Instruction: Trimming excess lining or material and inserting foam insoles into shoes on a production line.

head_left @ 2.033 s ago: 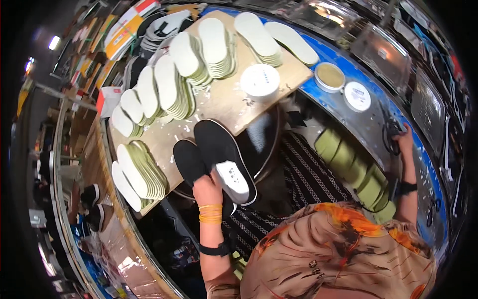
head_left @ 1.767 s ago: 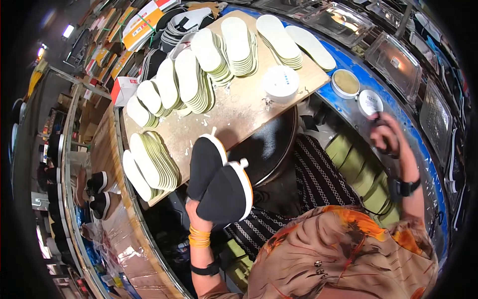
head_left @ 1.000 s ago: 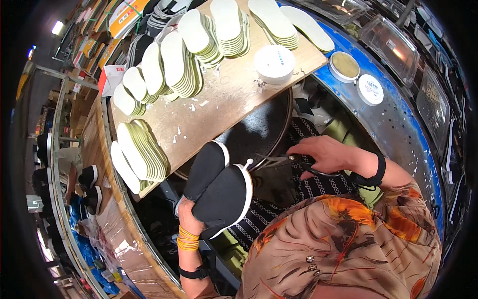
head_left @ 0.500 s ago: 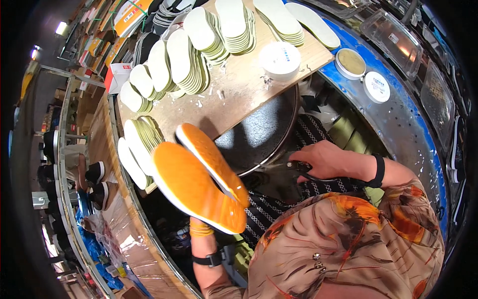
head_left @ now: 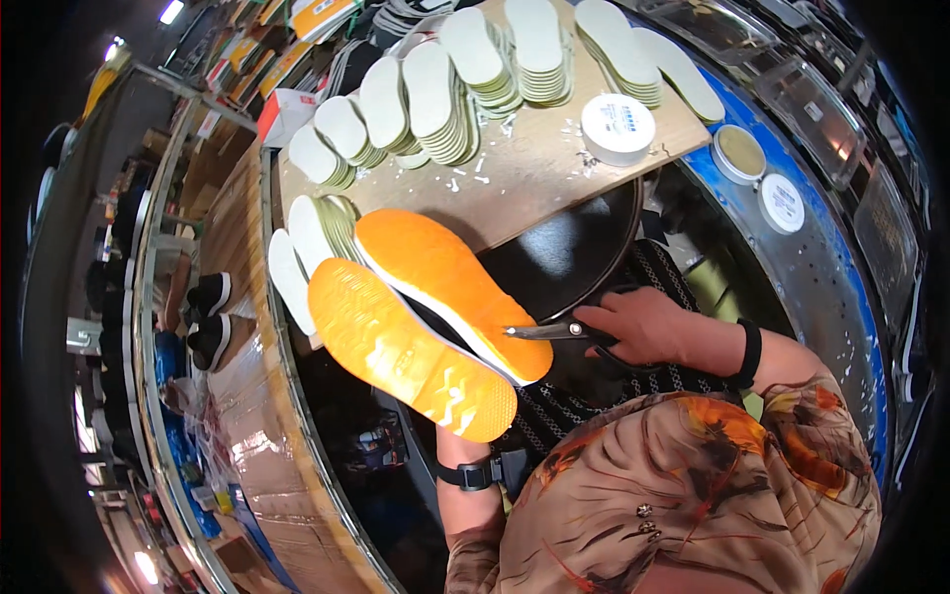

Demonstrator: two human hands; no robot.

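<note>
- Nearest, the left hand is hidden under the pair of orange-soled shoes (head_left: 426,317) that it holds up sole-first; I cannot tell how its fingers close.
- Beside them, the right hand (head_left: 648,325) has its fingers shut on scissors (head_left: 559,332), tips touching the upper sole's white edge; trimming looks under way, not finished.
- Beyond, the worktop (head_left: 534,178) has bare board mid-way; insole stacks (head_left: 435,89) and a white tub (head_left: 617,127) crowd its far edge.

Two shoes (head_left: 435,317) with bright orange soles sit side by side, soles up, tilted — held from beneath by the left hand, itself hidden under them. Small scissors (head_left: 554,332) lie in the right hand (head_left: 648,325), blades touching the nearer shoe's white edge.
</note>
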